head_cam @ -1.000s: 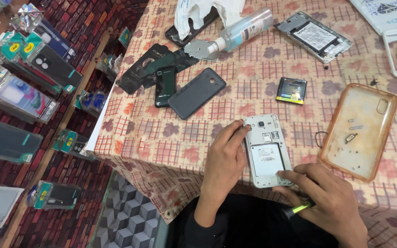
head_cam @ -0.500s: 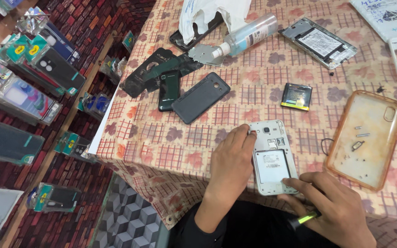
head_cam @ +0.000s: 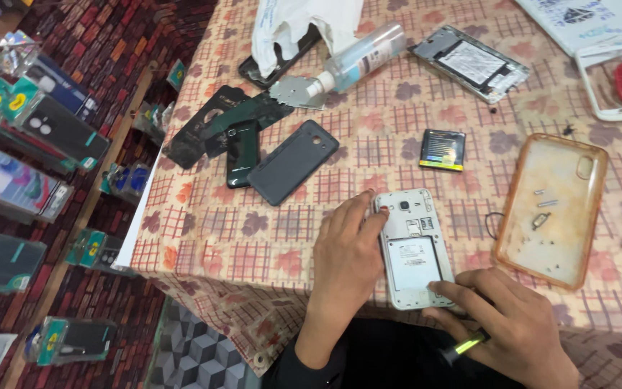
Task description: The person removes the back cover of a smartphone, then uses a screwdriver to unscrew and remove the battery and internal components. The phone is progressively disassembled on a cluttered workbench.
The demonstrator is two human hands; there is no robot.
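**Phone squared up under both hands**

Since a second ago the white phone has slid a little down and toward your right, and your right hand has come further over its bottom end; your left hand stays pressed against its left side.

That phone lies face down near the table's front edge, back cover off, the empty battery bay showing. Its long axis runs away from you, camera end far, bottom end near, tipped slightly to your left at the top. It sits between your two hands, so neither has to travel: the left flanks it, the right meets it from below.

Your left fingers lie together, curled along the phone's left edge up to the top corner, touching the frame and steadying it. Your right fingertips rest on the lower part of the bay, drawn close together. A thin yellow-green tool is tucked under that hand, its tip poking out toward you; how firmly you clamp it, you cannot tell from this view. Both wrists come in low from the table edge, the right hand angled up and to the left.

Just right of the phone sits an orange-rimmed clear case lying open, holding small screws. A loose battery lies beyond the phone, well apart. Farther left rest a dark back cover and a small black phone. Everything sits on the floral checked tablecloth.
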